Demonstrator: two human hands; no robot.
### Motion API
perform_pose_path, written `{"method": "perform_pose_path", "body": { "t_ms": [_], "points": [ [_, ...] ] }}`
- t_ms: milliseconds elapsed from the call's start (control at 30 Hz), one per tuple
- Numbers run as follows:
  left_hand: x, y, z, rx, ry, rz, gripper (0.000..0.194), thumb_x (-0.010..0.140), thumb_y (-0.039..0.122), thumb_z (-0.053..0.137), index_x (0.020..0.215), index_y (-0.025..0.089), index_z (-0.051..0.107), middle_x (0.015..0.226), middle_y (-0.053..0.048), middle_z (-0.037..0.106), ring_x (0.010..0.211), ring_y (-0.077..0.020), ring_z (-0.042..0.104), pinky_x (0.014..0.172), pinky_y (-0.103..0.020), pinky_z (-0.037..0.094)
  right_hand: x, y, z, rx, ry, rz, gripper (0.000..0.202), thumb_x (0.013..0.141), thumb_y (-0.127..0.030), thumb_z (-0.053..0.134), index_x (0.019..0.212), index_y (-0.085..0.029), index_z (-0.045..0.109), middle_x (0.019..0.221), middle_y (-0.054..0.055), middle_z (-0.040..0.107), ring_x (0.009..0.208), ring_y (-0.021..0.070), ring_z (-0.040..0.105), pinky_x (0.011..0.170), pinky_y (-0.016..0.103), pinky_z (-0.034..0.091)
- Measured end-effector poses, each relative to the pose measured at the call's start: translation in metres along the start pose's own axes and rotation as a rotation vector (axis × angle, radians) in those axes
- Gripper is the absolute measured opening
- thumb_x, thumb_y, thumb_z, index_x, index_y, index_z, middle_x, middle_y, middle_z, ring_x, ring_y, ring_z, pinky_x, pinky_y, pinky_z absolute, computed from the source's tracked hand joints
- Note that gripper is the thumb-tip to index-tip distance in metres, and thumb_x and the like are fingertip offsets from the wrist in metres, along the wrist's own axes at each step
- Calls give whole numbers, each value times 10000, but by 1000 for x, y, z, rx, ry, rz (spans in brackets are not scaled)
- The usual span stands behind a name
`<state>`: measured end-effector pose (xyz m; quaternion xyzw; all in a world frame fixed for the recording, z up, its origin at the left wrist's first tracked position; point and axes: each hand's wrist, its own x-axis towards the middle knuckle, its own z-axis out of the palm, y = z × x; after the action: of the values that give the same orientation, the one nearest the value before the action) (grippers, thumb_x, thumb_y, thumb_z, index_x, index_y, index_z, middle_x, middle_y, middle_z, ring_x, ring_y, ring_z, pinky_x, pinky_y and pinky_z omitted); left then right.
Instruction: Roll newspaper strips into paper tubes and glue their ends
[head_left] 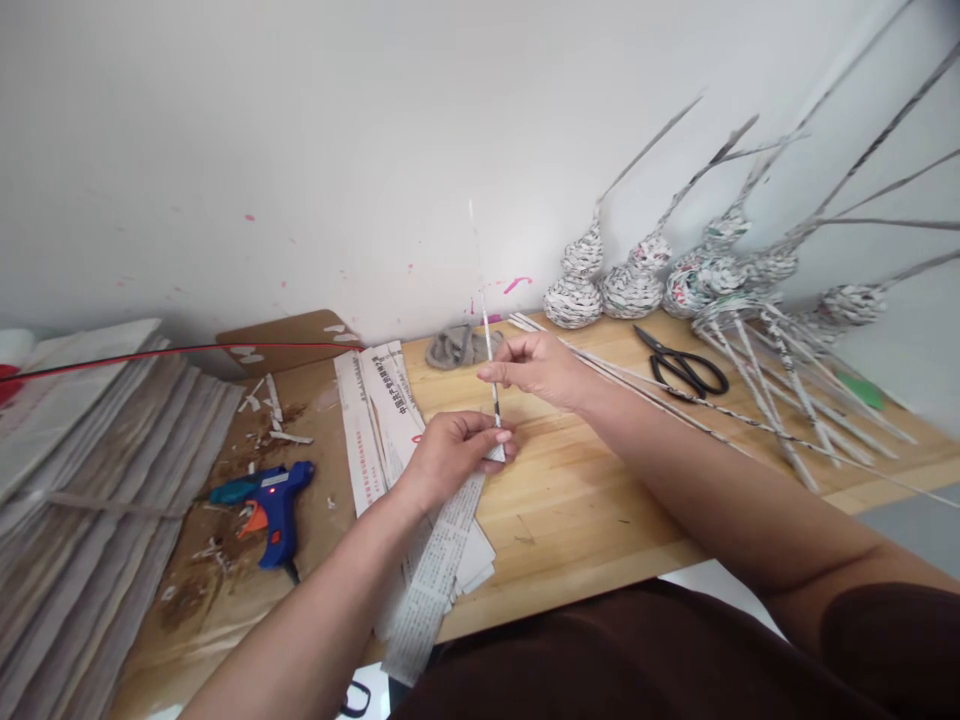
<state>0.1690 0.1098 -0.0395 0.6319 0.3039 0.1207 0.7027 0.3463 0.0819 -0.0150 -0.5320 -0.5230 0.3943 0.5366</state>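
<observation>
A strip of newspaper (429,590) hangs down past the table's front edge and narrows upward into a thin rolled paper stick (486,325). My left hand (457,450) is closed on the strip's top, where flat paper meets the roll. Higher up, my right hand (536,370) pinches the stick between thumb and fingers. The stick stands nearly upright, leaning slightly left, its tip in front of the wall. Beneath my left forearm lie more cut newspaper strips (390,385), partly hidden.
At left are a blue glue gun (279,515) on stained brown paper and a tall newspaper stack (97,480). A grey cloth (450,347) lies near the wall. Black-handled scissors (686,370), loose paper sticks (780,400) and several woven paper gourds (574,290) occupy the right.
</observation>
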Motion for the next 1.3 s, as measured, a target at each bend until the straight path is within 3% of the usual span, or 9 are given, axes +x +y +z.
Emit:
{"method": "perform_pose_path", "body": {
  "t_ms": [67,200,367,533,700,833,1000,1167,1300],
  "points": [
    [0,-1,0,3,0,2,277,740,400,684,823,136,699,785,-59,688,766,-170,627,689,-294,538,1,1,-1,23,9,-9,369,626,-462,764,622,-141,582,552,-39,517,498,61,385,470,219,272],
    [1,-3,0,-5,9,8,296,736,417,683,820,134,700,793,-71,694,756,-173,630,690,-309,540,1,0,-3,62,-182,100,345,707,-470,698,788,-135,679,611,-7,578,484,59,390,434,216,228],
    [1,-4,0,36,15,23,284,733,419,679,753,137,698,773,-64,691,743,-170,628,685,-302,535,1,0,-1,109,-16,103,346,613,-438,782,635,-140,607,550,-35,528,463,50,357,430,214,225],
    [1,-2,-1,32,28,20,282,730,414,683,793,140,706,782,-61,693,741,-167,626,689,-305,541,0,0,-1,35,-151,89,333,657,-449,746,711,-132,657,597,-18,556,498,62,391,451,218,249],
    [1,-3,-2,46,6,31,267,746,414,668,764,150,702,769,-49,689,735,-161,623,676,-282,534,1,2,-1,35,1,14,347,636,-452,764,638,-142,606,572,-38,514,509,64,388,472,221,261],
    [1,-3,-1,46,27,23,279,739,424,672,784,151,702,778,-58,694,745,-171,628,668,-284,536,1,2,-2,51,-171,79,350,718,-479,688,798,-138,696,632,-4,580,499,66,403,451,223,246],
    [0,-2,0,47,-1,11,273,740,418,674,760,146,698,767,-60,693,730,-165,625,644,-270,528,2,4,-2,125,13,97,332,639,-432,773,623,-143,609,535,-35,506,478,59,369,431,211,222],
    [-1,0,0,17,14,8,278,742,406,679,832,145,710,779,-62,692,736,-159,620,650,-269,525,2,3,-4,168,-168,144,325,695,-457,724,780,-145,688,637,8,572,540,79,436,419,203,204],
    [0,1,0,35,6,1,270,741,401,682,797,138,709,774,-61,688,723,-150,613,662,-268,524,1,0,-3,139,21,78,312,628,-392,787,613,-138,606,540,-35,504,474,48,359,419,201,208]
  ]
}}
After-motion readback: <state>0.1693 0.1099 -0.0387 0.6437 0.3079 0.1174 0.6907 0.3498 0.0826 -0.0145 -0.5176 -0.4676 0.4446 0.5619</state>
